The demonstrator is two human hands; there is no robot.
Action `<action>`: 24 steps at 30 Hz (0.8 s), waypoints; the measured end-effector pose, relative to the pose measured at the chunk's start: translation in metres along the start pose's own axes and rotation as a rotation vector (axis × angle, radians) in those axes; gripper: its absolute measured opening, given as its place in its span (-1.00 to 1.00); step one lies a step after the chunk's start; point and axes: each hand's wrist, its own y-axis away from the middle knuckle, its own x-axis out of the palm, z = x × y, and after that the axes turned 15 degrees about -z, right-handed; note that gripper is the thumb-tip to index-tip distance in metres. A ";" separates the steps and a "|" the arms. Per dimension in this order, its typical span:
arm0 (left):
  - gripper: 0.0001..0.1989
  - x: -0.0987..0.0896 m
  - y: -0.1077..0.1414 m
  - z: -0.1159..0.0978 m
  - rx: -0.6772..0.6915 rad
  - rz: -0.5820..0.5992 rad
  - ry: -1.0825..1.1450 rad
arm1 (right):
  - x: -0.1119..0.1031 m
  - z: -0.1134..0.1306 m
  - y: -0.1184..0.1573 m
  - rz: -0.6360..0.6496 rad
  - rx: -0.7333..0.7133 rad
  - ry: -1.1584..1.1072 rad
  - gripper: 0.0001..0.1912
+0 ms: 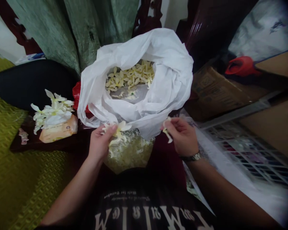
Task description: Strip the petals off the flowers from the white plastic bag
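Observation:
Pale yellow-white flowers [121, 132] are pinched in my left hand [102, 139], at the near left edge of a white plastic bag [172, 92]. My right hand [182, 135], with a watch on its wrist, grips a single small flower [168, 134] near the bag's right front edge. The bag stands wide open, and many cream flowers [132, 76] lie inside against its far side. Below the bag, close to my body, is a clear bag of pale pieces [132, 151]. More white flowers [54, 110] are heaped on an orange-and-white packet [60, 129] at the left.
A black rounded object [36, 83] and a red plastic bag [77, 92] are left of the white bag. Green curtains [57, 28] hang behind. On the right are a cardboard box [213, 92], a red object [241, 66] and a white wire rack [249, 147].

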 end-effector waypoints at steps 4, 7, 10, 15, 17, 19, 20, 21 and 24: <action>-0.69 -0.004 0.001 -0.005 -0.028 0.136 -0.086 | -0.006 0.010 0.007 0.306 -0.239 0.286 -0.68; -0.72 -0.003 0.005 -0.005 -0.003 0.244 -0.168 | 0.008 0.031 0.017 0.346 -0.424 0.231 -0.57; -0.76 0.004 0.012 -0.007 0.106 0.324 -0.251 | 0.029 0.049 0.024 0.408 -0.443 0.150 -0.62; -0.79 0.011 0.019 -0.009 0.257 0.297 -0.298 | 0.055 0.042 0.032 0.436 -0.208 -0.068 -0.89; -0.80 0.011 0.018 -0.007 0.289 0.279 -0.319 | 0.058 0.032 0.034 0.370 -0.078 -0.130 -0.88; -0.80 0.008 0.015 -0.004 0.295 0.256 -0.338 | 0.058 0.024 0.034 0.271 0.043 -0.188 -0.86; -0.78 0.005 0.012 -0.003 0.289 0.232 -0.337 | 0.057 0.021 0.031 0.209 0.089 -0.221 -0.84; -0.76 0.003 0.010 -0.002 0.275 0.201 -0.326 | 0.055 0.019 0.028 0.145 0.122 -0.254 -0.82; -0.71 -0.006 0.001 -0.001 0.189 0.111 -0.238 | 0.042 0.017 0.012 -0.064 0.122 -0.358 -0.75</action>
